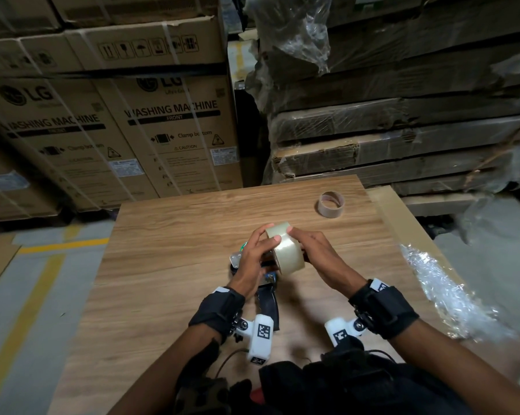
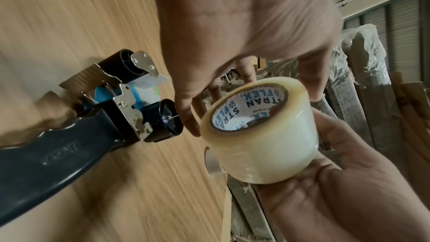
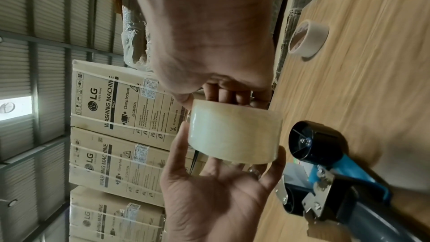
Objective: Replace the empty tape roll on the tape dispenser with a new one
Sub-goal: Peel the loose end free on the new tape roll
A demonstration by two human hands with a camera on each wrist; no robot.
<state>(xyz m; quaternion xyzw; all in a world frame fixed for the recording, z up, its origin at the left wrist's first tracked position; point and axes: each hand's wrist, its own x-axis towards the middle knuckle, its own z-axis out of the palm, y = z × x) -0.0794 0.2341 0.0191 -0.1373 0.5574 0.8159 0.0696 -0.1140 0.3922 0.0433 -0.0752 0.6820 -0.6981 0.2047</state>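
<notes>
Already the empty core [image 1: 331,204] stands far right on the tabletop [image 1: 169,289]; the dispenser [image 2: 130,102] lies with its hub bare; both grips, left hand [image 1: 254,259] and right hand [image 1: 314,250], hold the new roll [image 1: 285,248] just above it, seemingly unmounted; seating and threading remain.

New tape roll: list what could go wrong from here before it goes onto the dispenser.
1. The new tape roll is held above the table by the left hand and right hand; it could slip and roll away.
2. The tape dispenser lies loose with no hand on it, so pushing the roll onto its black hub may shove it aside.
3. Its serrated blade lies near the fingers.
</notes>
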